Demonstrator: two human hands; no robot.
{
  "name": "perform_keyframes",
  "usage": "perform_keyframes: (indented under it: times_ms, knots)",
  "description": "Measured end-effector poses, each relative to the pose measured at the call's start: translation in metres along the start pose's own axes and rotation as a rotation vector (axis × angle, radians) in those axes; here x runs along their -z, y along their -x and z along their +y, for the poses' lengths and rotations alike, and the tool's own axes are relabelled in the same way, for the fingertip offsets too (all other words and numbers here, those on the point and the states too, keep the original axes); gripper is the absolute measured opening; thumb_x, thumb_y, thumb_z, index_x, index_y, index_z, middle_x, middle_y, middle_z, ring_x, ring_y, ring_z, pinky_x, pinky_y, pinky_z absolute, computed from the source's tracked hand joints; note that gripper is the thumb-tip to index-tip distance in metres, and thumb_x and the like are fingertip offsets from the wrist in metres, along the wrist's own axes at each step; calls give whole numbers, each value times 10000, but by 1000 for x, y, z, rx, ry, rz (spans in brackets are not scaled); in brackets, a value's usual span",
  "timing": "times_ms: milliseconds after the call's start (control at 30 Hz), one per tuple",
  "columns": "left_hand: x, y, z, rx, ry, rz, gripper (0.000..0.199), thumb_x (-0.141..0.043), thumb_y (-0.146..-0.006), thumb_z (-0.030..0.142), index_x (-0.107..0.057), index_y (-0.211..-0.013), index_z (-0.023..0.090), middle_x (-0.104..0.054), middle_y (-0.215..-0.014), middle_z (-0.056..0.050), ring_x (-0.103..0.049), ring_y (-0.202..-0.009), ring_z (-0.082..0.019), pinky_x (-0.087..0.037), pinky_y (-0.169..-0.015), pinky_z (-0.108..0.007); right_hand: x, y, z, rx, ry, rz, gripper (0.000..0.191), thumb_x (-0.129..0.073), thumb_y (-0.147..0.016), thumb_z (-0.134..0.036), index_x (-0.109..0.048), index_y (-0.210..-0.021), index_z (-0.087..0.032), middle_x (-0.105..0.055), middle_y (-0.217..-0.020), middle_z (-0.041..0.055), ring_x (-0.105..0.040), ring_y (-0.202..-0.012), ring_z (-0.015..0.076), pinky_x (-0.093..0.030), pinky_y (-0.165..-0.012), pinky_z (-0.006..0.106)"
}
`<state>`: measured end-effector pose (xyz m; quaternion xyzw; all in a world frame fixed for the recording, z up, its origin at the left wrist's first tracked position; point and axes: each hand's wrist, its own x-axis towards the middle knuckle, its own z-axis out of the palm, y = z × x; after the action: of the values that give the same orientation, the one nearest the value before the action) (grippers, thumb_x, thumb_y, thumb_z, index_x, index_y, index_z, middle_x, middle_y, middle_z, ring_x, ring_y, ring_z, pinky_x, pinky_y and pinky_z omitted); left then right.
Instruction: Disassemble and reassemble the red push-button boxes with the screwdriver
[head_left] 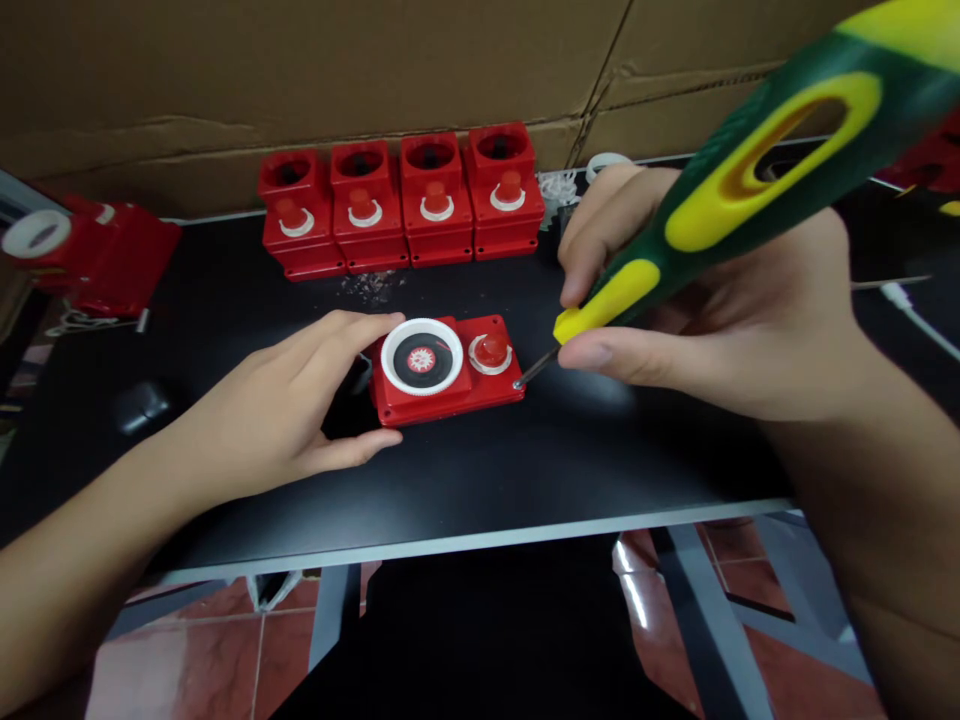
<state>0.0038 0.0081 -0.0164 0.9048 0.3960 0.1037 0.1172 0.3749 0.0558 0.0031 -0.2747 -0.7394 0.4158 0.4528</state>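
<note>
A red plastic box (pixel 450 402) lies flat on the black table, with a white toothed ring around a dark dial (pixel 421 357) and a red domed button (pixel 492 350) in a white collar. My left hand (pixel 300 390) grips the box's left end, index finger at the far side and thumb at the near edge. My right hand (pixel 720 330) is closed around a green and yellow screwdriver (pixel 645 270). The thin metal shaft slants down to the left, its tip at a screw (pixel 517 385) in the box's near right corner.
Several similar red boxes (pixel 405 215) stand in a row along the cardboard wall (pixel 315 70). Another red box (pixel 120 255) with a white ring sits at the far left. A small black object (pixel 142 407) lies near my left forearm. Debris (pixel 373 286) is scattered before the row.
</note>
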Motion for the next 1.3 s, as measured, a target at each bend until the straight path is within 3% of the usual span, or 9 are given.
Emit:
perform_keyframes:
  times_ms: [233,433,633,733,800,900,967,1133,1300]
  knots:
    - [-7,2,-5,-7,17,67,806,-570,-1253,777,-417,-1928,363,-697,-1838,-121,-795,-1521,-446,-696,-1321,-621,-1,-5,10,109,-24,51,474,-1240,-734,-527,-859,-895,-297,-882,-960,22,-737,-705,210,-558,-524,383]
    - [-2,2,-2,14,6,44,858,-605,-1234,825,-342,-1954,440,-677,-1874,-85,-794,-1574,-454,-697,-1336,-628,-6,-2,1,3,-193,114,518,-1239,-621,-139,-914,-982,-318,-885,-995,-19,-800,-743,222,-664,-577,389]
    - [-8,2,-3,21,26,74,863,-562,-1237,862,-409,-1920,357,-682,-1865,-110,-785,-1580,-457,-678,-1357,-636,-9,-2,-7,45,-237,103,436,-1222,-726,-238,-899,-1000,-341,-881,-957,-27,-871,-850,245,-582,-525,349]
    - [-8,2,-3,30,19,51,855,-580,-1236,857,-451,-1901,334,-690,-1859,-118,-793,-1567,-449,-687,-1346,-617,-8,-1,-7,96,-202,79,328,-1096,-858,-196,-917,-1107,-313,-942,-1166,15,-914,-923,252,-595,-523,330]
    - [-7,2,-3,16,18,76,873,-593,-1225,875,-475,-1890,322,-709,-1839,-115,-805,-1548,-442,-697,-1329,-600,-5,0,-7,121,-144,45,290,-969,-935,-172,-928,-1199,-285,-935,-1276,35,-897,-874,226,-679,-611,347]
    - [-6,1,-1,4,19,103,881,-599,-1227,873,-493,-1881,292,-721,-1825,-120,-804,-1550,-438,-693,-1329,-585,0,1,-7,159,-111,28,212,-956,-975,-237,-923,-1181,-270,-918,-1182,34,-820,-792,212,-740,-750,413]
    - [-4,1,0,20,11,68,855,-582,-1248,842,-494,-1876,270,-713,-1834,-132,-793,-1567,-437,-684,-1340,-580,2,0,-5,172,-40,59,158,-1034,-975,-330,-902,-1056,-297,-902,-1154,33,-801,-871,236,-722,-820,439]
    - [-4,2,0,61,2,37,867,-537,-1247,872,-485,-1873,274,-706,-1835,-140,-794,-1559,-437,-689,-1333,-602,1,-2,-1,184,118,124,420,-1148,-881,-602,-867,-955,-299,-878,-1049,49,-744,-850,249,-657,-834,468]
    - [-10,3,-5,21,-10,78,879,-529,-1247,881,-474,-1879,272,-705,-1821,-146,-798,-1548,-421,-689,-1336,-576,0,-5,0,241,45,155,396,-1242,-772,-415,-931,-966,-265,-914,-1088,35,-782,-862,221,-665,-796,424]
